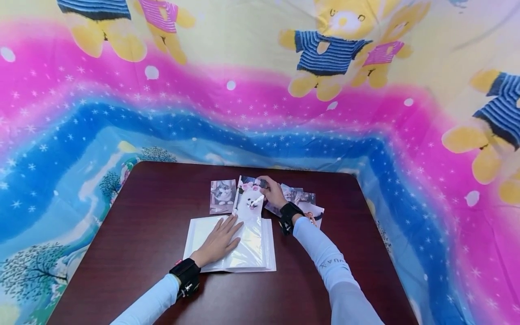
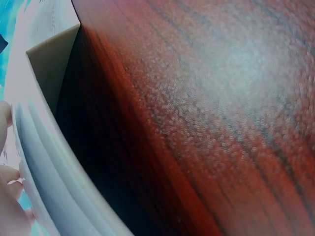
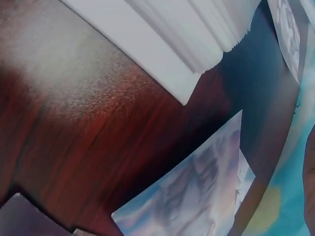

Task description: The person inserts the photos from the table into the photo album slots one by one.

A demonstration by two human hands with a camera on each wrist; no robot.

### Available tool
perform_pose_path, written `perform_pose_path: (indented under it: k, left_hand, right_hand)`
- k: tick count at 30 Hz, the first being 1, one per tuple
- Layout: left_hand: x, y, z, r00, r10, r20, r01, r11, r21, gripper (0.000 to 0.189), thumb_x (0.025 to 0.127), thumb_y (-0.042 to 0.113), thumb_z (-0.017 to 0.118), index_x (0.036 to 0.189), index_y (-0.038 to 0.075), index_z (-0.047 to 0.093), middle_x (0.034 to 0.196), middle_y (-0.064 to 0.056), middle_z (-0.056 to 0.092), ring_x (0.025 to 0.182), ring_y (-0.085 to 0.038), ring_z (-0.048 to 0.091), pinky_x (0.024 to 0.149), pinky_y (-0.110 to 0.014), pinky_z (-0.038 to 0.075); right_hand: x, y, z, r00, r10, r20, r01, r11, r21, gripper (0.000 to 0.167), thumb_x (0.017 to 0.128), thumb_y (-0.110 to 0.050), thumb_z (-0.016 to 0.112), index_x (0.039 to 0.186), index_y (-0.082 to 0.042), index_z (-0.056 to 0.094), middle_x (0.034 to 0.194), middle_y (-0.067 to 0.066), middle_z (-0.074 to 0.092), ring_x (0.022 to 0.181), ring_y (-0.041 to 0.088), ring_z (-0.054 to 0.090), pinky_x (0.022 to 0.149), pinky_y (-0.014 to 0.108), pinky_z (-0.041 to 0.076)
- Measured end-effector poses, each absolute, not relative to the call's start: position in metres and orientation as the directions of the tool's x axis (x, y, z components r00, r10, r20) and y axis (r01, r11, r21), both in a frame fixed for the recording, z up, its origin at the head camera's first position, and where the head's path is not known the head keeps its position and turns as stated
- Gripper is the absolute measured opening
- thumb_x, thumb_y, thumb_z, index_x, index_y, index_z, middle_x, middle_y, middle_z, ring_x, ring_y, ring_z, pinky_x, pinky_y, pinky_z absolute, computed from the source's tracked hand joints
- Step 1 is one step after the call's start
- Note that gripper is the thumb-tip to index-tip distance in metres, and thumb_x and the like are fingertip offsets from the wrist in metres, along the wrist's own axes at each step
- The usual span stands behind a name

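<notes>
Left hand (image 1: pixel 218 242) rests on album (image 1: pixel 249 248), fingers spread; right hand (image 1: pixel 274 192) pinches dog photo (image 1: pixel 248 198) near its top-right corner.

Dark reddish-brown table (image 1: pixel 142 216) under white album (image 1: pixel 248 253), loose photos (image 1: pixel 222 198).

bright light glares off the tabletop (image 2: pixel 236 73) and plastic pocket (image 1: pixel 251 248), with soft wrist views and dark shadow under the album (image 1: pixel 269 246).
</notes>
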State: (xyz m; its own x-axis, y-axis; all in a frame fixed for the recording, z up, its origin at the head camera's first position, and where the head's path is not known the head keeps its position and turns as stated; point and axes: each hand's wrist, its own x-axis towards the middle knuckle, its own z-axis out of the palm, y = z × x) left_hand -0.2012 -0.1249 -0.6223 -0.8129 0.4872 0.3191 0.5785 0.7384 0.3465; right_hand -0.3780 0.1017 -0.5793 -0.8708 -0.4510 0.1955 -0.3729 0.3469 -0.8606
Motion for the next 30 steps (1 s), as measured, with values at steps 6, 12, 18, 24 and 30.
perform_pose_path:
  k: [6, 12, 18, 24, 30]
  left_hand:
    - [-0.201, -0.124, -0.624, -0.813, 0.492, 0.311, 0.579, 0.735, 0.352, 0.052, 0.101, 0.025, 0.055, 0.147, 0.001, 0.044, 0.153, -0.026, 0.034, 0.143, -0.040, 0.029, 0.115, -0.059, 0.021]
    - [-0.202, -0.124, -0.623, -0.817, 0.491, 0.303, 0.573, 0.750, 0.331, 0.051, 0.101, 0.025, 0.055, 0.146, 0.003, 0.047, 0.153, -0.026, 0.034, 0.143, -0.040, 0.029, 0.115, -0.059, 0.021]
    - [-0.199, -0.121, -0.621, -0.783, 0.512, 0.353, 0.607, 0.754, 0.252, 0.040, 0.099, 0.019, 0.058, 0.134, 0.000, 0.058, 0.148, -0.028, 0.041, 0.139, -0.042, 0.035, 0.112, -0.061, 0.025]
    - [-0.187, -0.113, -0.619, -0.718, 0.587, 0.373, 0.676, 0.716, 0.174, 0.041, 0.098, 0.024, 0.059, 0.133, 0.002, 0.060, 0.146, -0.025, 0.044, 0.137, -0.041, 0.039, 0.109, -0.061, 0.030]
    - [-0.170, -0.106, -0.617, -0.681, 0.669, 0.298, 0.726, 0.668, 0.162, 0.054, 0.098, 0.044, 0.056, 0.140, 0.009, 0.057, 0.151, -0.020, 0.041, 0.143, -0.036, 0.032, 0.110, -0.064, 0.025]
  right_hand:
    - [-0.376, 0.101, -0.580, -0.869, -0.455, 0.193, -0.393, 0.400, -0.828, 0.043, 0.096, 0.012, 0.053, 0.138, 0.000, 0.052, 0.069, 0.019, 0.052, 0.053, 0.031, 0.054, 0.053, 0.046, 0.051]
    - [-0.376, 0.095, -0.577, -0.855, -0.498, 0.143, -0.374, 0.401, -0.836, 0.044, 0.099, 0.006, 0.051, 0.141, -0.006, 0.050, 0.076, 0.017, 0.056, 0.066, 0.054, 0.055, 0.051, 0.033, 0.046]
    - [-0.376, 0.090, -0.574, -0.857, -0.501, 0.119, -0.340, 0.377, -0.862, 0.043, 0.101, 0.002, 0.051, 0.143, -0.007, 0.051, 0.077, 0.019, 0.057, 0.071, 0.053, 0.056, 0.065, 0.057, 0.052]
    - [-0.363, 0.092, -0.554, -0.848, -0.509, 0.144, -0.321, 0.280, -0.905, 0.039, 0.101, 0.007, 0.046, 0.140, 0.009, 0.048, 0.085, 0.036, 0.053, 0.069, 0.050, 0.055, 0.066, 0.059, 0.053]
    - [-0.359, 0.096, -0.542, -0.823, -0.551, 0.140, -0.322, 0.250, -0.913, 0.037, 0.100, 0.011, 0.043, 0.137, 0.014, 0.047, 0.087, 0.043, 0.047, 0.058, 0.026, 0.054, 0.056, 0.035, 0.053]
